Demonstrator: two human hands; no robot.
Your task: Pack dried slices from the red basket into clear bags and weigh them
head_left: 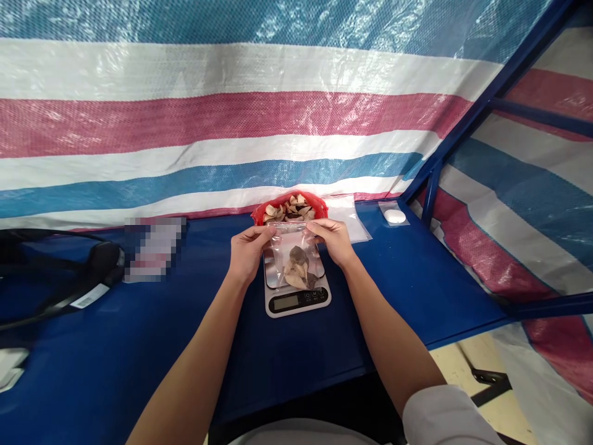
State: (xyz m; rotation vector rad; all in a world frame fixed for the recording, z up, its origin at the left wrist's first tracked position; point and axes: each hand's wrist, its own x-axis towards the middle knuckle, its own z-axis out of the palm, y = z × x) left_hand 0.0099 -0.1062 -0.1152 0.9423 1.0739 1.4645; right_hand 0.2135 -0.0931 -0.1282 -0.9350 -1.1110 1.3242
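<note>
A clear zip bag with several dried, brownish slices in its lower part hangs between my two hands. My left hand pinches its upper left corner, and my right hand pinches the upper right corner. Directly under the bag is a white kitchen scale with a metal top; I cannot tell whether the bag rests on it. No digits can be read on its display. Just behind the hands stands a red plastic bag, open at the top, full of similar dried pieces.
Flat clear bags lie behind my right hand on the blue table. Farther right is a small bag with a white round object. A black strapped device lies left. Striped sheeting hangs behind; a blue frame post stands right.
</note>
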